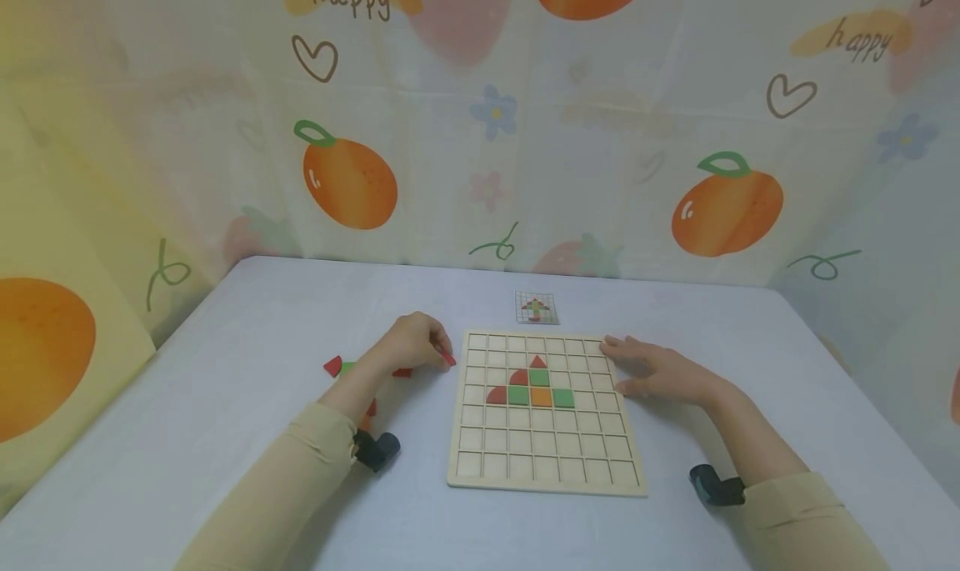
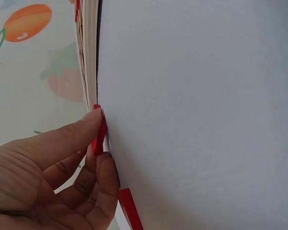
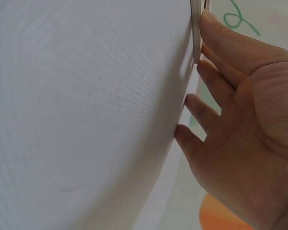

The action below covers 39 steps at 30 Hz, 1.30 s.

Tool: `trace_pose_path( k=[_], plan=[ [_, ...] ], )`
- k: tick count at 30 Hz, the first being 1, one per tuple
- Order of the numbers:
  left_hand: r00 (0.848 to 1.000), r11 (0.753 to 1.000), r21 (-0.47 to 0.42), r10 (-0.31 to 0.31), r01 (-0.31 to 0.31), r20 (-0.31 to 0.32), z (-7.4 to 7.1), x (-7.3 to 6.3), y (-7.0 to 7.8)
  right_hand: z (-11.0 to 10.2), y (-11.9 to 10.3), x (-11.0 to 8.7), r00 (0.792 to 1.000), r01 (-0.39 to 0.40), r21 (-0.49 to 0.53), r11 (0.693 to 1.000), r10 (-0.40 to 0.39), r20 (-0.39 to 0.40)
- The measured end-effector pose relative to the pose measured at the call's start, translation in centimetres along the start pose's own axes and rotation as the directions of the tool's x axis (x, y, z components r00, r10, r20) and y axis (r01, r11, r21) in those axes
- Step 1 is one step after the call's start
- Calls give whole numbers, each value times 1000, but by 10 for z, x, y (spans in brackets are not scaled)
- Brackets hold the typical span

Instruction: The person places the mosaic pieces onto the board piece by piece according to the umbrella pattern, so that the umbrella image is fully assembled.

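Observation:
My left hand (image 1: 416, 342) pinches a small red piece (image 2: 100, 134) between thumb and fingers, just off the left edge of the wooden grid board (image 1: 546, 469). My right hand (image 1: 660, 371) touches the board's right edge, fingers spread and nearly straight. On the grid, a red triangle (image 1: 537, 361) tops a green square (image 1: 539, 378) with a red quarter-round (image 1: 519, 378) on its left. The row beneath runs from another red quarter-round (image 1: 497, 395) through a green square (image 1: 517, 396) and an orange square (image 1: 541, 397) to a further green square (image 1: 563, 398).
Behind the board lies a small pattern card (image 1: 536, 308) with a gridded picture. Several loose pieces, among them a red one (image 1: 333, 366) and another red one (image 1: 402, 373), lie around and partly beneath my left forearm. A printed cloth (image 1: 450, 179) hangs behind the white table (image 1: 225, 404).

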State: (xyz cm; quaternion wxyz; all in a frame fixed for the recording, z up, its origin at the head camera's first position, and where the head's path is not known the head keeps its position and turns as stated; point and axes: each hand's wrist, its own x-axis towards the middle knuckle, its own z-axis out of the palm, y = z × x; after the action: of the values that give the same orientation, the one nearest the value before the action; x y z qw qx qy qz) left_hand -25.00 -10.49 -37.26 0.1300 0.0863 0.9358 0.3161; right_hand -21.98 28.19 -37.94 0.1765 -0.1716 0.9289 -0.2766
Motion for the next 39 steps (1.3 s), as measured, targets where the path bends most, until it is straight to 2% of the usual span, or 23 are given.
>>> trace_pose_path(
  k=[11, 26, 31, 39],
  plan=[
    [999, 999, -23, 39, -40, -37, 2, 1, 0, 0, 0, -1, 1000, 6, 18, 1000, -6, 0],
    [986, 992, -43, 115, -121, -119, 1, 1, 5, -1, 1, -1, 1000, 16, 1, 1000, -16, 3],
    [981, 984, -87, 145, -157, -129, 4, 3, 10, -2, 1, -1, 1000, 20, -3, 1000, -20, 3],
    [977, 971, -140, 179, -194, -113, 8, 5, 27, -1, -1, 0, 1000, 21, 3, 1000, -21, 7]
  ],
)
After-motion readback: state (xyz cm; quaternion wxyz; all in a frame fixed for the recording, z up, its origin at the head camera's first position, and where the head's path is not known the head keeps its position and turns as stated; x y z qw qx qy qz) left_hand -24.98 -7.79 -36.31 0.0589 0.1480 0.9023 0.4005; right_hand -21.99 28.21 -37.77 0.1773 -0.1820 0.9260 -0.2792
